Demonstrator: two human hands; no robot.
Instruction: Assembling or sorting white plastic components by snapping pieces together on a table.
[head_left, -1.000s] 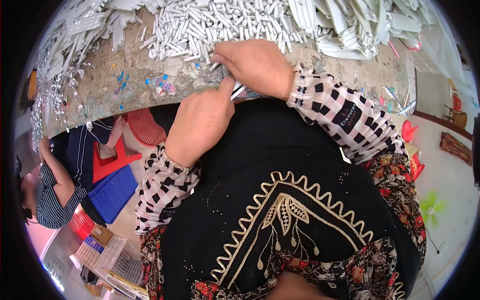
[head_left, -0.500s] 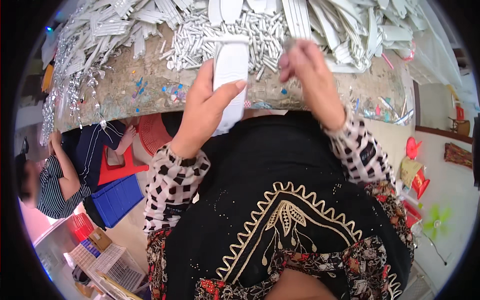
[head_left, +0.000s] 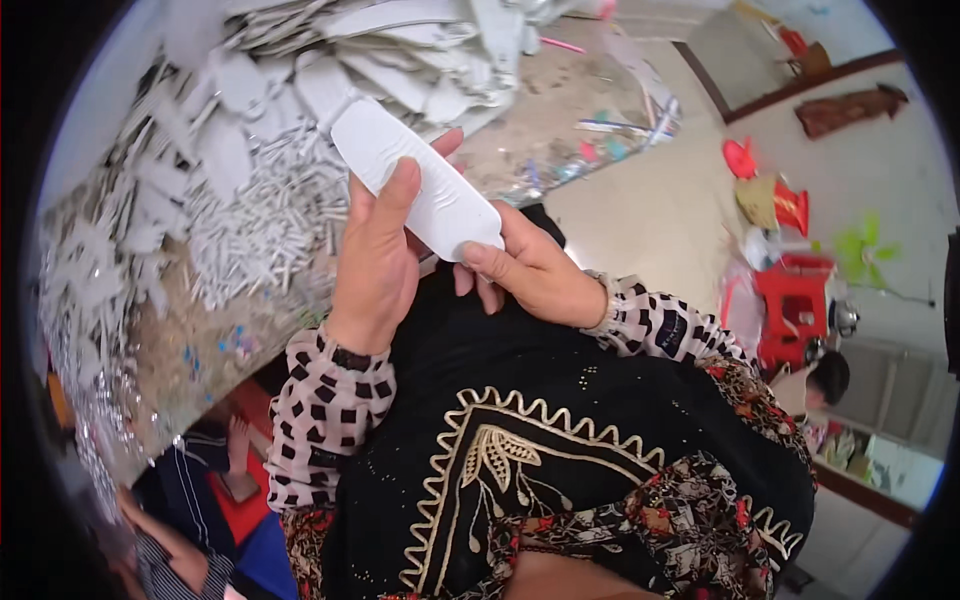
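Observation:
Both hands hold a long, flat white plastic piece [head_left: 430, 190] with rounded ends and shallow ridges on its face. It lies tilted, its upper end toward the table and its lower end toward my body. My left hand [head_left: 380, 240] grips its left side, thumb on the face and fingers behind. The lower end is pinched by my right hand [head_left: 530, 260], thumb on top and the other fingers partly hidden underneath. Beyond the upper end lies another pale flat part [head_left: 325, 88]; I cannot tell whether it is joined. Small whitish rods [head_left: 265, 210] are heaped on the table at the left.
More flat white pieces [head_left: 400, 60] are piled on the worn worktable [head_left: 170, 345]. Shiny silver strips [head_left: 95, 410] hang at its left end. Another person's arm [head_left: 165, 530] shows at lower left. A red stool [head_left: 793, 305] and a green fan [head_left: 865, 250] stand at right.
The view has swung to the right. My right hand has come from near the small rods to the white piece's lower end. The piece now leans instead of standing nearly upright.

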